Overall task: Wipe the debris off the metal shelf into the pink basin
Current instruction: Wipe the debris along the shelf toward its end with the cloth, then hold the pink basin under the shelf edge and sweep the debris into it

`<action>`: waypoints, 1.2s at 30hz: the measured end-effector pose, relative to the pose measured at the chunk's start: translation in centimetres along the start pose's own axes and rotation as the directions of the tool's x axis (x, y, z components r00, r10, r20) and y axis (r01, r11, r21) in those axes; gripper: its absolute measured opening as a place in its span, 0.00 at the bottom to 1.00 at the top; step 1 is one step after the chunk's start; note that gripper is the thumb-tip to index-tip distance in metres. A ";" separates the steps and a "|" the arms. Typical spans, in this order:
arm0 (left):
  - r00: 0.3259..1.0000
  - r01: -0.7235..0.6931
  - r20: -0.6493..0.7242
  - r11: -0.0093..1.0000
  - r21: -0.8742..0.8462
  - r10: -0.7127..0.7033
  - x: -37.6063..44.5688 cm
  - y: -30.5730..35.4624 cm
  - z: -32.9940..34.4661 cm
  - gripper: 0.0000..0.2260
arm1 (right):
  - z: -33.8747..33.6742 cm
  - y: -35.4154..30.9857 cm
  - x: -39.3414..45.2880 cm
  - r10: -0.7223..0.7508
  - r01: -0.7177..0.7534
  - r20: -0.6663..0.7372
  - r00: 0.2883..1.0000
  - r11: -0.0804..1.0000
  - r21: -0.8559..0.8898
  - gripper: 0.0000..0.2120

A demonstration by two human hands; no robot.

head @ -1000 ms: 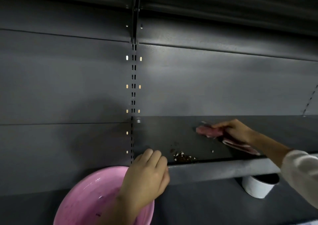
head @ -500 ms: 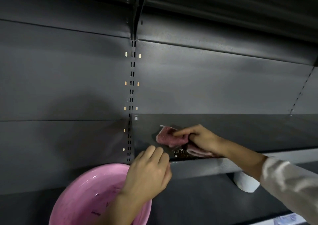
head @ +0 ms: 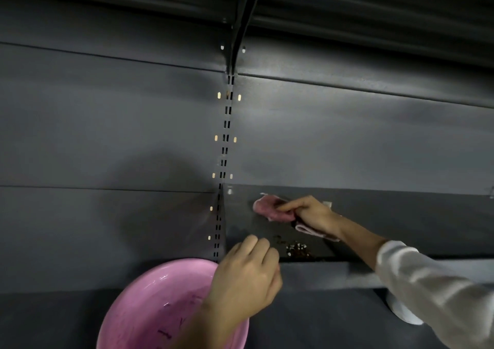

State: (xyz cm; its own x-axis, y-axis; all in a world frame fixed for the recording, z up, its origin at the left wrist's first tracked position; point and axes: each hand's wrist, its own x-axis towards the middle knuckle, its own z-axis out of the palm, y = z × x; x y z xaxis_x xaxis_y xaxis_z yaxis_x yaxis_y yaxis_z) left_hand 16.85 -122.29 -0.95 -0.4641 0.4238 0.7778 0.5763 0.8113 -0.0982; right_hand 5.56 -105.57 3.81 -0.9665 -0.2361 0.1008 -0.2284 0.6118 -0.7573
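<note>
A head-worn camera looks forward and down at a dark grey shelving unit. At about 7 o'clock in the view, a round pink basin (head: 157,303) is held below the front edge of the metal shelf (head: 401,223), its glossy inside showing a few dark marks. The left hand (head: 246,274) rises from 6 o'clock, its back toward the camera and its fingers curled over the shelf's front left corner; its grip is closed there, though whether it also clasps the basin rim cannot be told. Directly above it, at 12 o'clock, a slotted upright (head: 224,161) runs up the back panel between rows of small pale holes. Just right of the left hand, near the shelf's front lip, lies a small heap of debris (head: 296,251) (brown and whitish crumbs, too small to identify). Behind the debris, toward the shelf's back, the right hand (head: 312,215) presses a pink cloth (head: 270,208) against the shelf surface, fingers pinched around the bunched fabric, with a loose end trailing under the wrist. The white sleeve (head: 433,290) enters from 4 o'clock. Beneath the shelf at 4 o'clock, part of a white container (head: 403,314) shows.
</note>
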 end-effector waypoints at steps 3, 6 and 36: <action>1.000 -0.002 -0.027 1.000 -0.004 0.002 0.0 -0.1 -0.1 0.09 | 0.8 -0.7 -1.9 -0.040 0.045 0.090 0.995 0.998 -0.053 0.21; 0.998 0.001 -0.059 1.000 -0.030 -0.003 0.0 -0.1 -0.3 0.09 | 1.5 -1.4 -3.6 -0.104 0.115 0.159 0.982 0.992 -0.060 0.22; 0.394 0.812 0.360 0.504 0.294 -0.846 -17.4 -12.3 1.6 0.20 | 0.3 -2.1 -6.2 0.082 -0.070 0.030 0.996 0.955 -0.287 0.23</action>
State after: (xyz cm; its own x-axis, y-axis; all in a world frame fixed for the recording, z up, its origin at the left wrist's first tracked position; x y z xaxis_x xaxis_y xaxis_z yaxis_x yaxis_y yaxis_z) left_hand 16.71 -139.02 -14.25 -0.9122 -0.3745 0.1663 -0.2849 0.8713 0.3995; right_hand 12.04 -105.66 4.59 -0.9780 -0.2078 0.0194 -0.1846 0.8177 -0.5452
